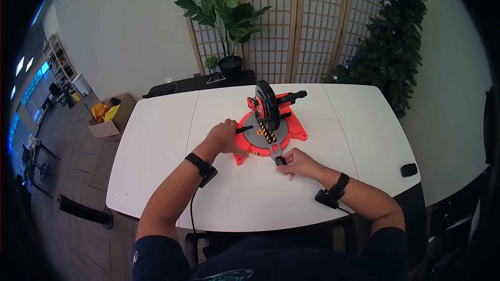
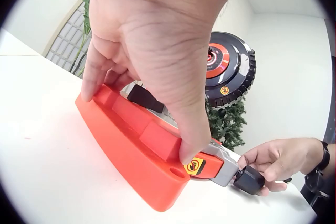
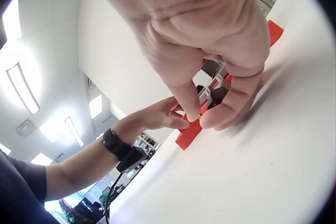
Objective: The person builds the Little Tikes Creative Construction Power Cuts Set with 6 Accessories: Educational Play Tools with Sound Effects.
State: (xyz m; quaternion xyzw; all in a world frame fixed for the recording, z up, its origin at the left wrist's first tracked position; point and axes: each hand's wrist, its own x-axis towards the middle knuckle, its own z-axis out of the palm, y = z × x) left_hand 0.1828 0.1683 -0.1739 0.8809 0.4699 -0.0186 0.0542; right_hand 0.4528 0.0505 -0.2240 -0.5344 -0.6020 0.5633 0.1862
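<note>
A toy-like red miter saw (image 1: 297,125) with a grey round turntable (image 1: 253,134) and a black upright blade disc (image 1: 266,105) stands on the white table. My left hand (image 1: 223,138) grips the left side of its red base (image 2: 126,140), thumb on the front edge and fingers over the far part. My right hand (image 1: 303,164) pinches the black knob (image 2: 249,180) at the front end of the grey arm (image 2: 224,167) between thumb and fingers. In the right wrist view the knob (image 3: 217,96) is partly hidden by the fingers.
The white table (image 1: 156,177) has a small black object (image 1: 409,169) at its right edge. Behind it are a potted plant (image 1: 230,65), a lattice screen (image 1: 271,31) and a decorated tree (image 1: 385,47). A cardboard box (image 1: 122,112) stands on the floor at left.
</note>
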